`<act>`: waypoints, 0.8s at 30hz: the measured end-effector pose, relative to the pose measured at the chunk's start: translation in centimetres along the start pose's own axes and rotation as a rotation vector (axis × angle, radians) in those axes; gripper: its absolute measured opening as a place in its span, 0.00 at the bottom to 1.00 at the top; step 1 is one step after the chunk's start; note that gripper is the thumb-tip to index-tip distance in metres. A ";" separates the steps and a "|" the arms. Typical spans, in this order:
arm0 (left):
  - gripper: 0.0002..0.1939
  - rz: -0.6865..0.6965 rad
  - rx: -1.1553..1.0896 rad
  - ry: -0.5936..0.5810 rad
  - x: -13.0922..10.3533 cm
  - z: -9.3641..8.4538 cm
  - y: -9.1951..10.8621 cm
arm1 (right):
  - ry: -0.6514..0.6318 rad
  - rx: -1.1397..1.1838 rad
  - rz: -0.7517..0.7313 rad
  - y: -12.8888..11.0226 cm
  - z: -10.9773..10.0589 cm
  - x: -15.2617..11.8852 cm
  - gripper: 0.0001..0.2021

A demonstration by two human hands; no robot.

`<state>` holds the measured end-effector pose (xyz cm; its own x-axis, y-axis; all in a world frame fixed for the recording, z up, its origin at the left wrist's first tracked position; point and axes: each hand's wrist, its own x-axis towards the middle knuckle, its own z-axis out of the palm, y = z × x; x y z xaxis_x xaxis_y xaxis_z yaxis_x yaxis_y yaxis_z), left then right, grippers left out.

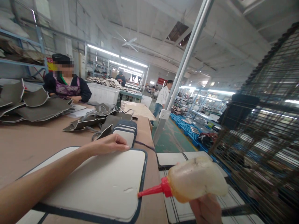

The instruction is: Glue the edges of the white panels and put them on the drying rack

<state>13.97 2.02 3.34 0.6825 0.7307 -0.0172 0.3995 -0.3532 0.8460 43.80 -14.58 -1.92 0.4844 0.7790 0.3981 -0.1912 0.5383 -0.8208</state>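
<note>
Apparently edge-gluing — right hand (pixel 206 207) clamped round glue bottle (pixel 198 179), nozzle (pixel 153 190) by right edge of white panel (pixel 98 183); left hand (pixel 111 145) at far edge, grip unclear — steady squeeze needed next.

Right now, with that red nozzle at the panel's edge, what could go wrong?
The squeeze bottle is tipped sideways in the right hand, so too hard a squeeze might drip liquid onto the white panel. The left hand rests near the dark blue border, so it might get smeared if liquid reaches there.
</note>
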 end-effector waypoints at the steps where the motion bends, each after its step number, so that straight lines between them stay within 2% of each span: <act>1: 0.23 -0.004 -0.002 0.004 0.1 0.1 -0.1 | 0.026 0.022 0.071 -0.1 -0.1 -0.2 0.26; 4: 0.22 -0.020 -0.021 0.017 0.1 0.4 -0.3 | 0.062 0.107 0.258 0.0 -1.0 -0.8 0.23; 10: 0.23 -0.078 -0.111 0.079 0.0 1.2 0.3 | 0.036 0.098 0.297 1.3 -3.8 -0.8 0.13; 14: 0.22 -0.128 -0.202 0.137 0.1 1.8 0.0 | 0.033 0.087 0.301 0.5 -4.3 -1.1 0.18; 19: 0.21 -0.244 -0.305 0.232 0.0 2.5 -1.0 | 0.116 0.034 0.314 -1.5 -3.4 -1.7 0.28; 22: 0.21 -0.293 -0.380 0.280 -0.1 2.8 -1.0 | 0.156 0.019 0.226 -1.9 -2.6 -1.7 0.34; 24: 0.21 -0.294 -0.431 0.310 -0.2 3.2 -0.9 | 0.158 0.003 0.122 -1.9 -2.4 -1.5 0.30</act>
<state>15.40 0.34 0.87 0.3456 0.9207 -0.1815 0.2160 0.1101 0.9702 45.47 -17.51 -1.98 0.5853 0.7786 0.2264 -0.2589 0.4441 -0.8578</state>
